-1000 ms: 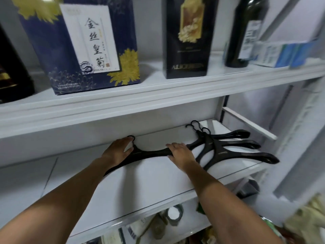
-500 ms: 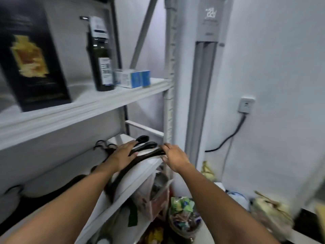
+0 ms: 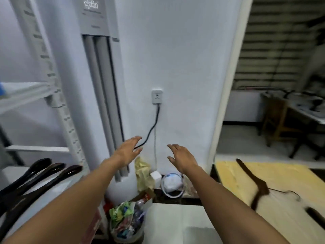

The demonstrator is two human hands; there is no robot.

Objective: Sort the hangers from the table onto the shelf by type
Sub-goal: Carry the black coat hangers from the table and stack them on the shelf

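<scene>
**Both hands empty, mid-air**

Left hand [image 3: 129, 149] and right hand [image 3: 181, 155] hang below wall socket [image 3: 157, 97], fingers spread loose, holding nothing. Black hangers [image 3: 40, 176] lie on shelf [image 3: 58, 106], far lower-left of socket. Brown hanger [image 3: 255, 185] lies on table [image 3: 281, 173], lower-right of socket.

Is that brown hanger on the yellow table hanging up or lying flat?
Lying flat: the brown hanger rests on the yellow table, hook pointing right.
</scene>
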